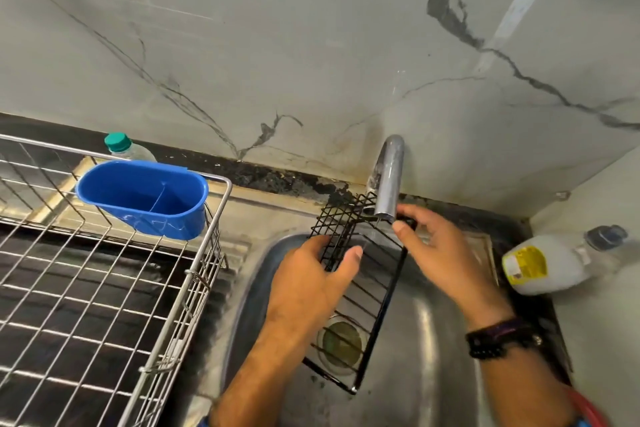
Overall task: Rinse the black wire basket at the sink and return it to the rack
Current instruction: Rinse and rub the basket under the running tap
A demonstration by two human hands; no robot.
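The black wire basket (372,302) hangs tilted over the steel sink (426,329), its far end under the chrome tap (389,180). A thin stream of water runs from the spout onto the wires. My left hand (311,277) grips the basket's left side near the mesh end. My right hand (446,260) holds the basket's top right edge just below the spout; a dark bracelet circles that wrist. The silver wire dish rack (138,288) stands left of the sink.
A blue plastic cutlery caddy (145,201) hangs on the rack's far corner. Behind it stands a bottle with a green cap (119,144). A white bottle with a yellow label (550,263) lies on the counter right of the sink. The marble wall rises close behind the tap.
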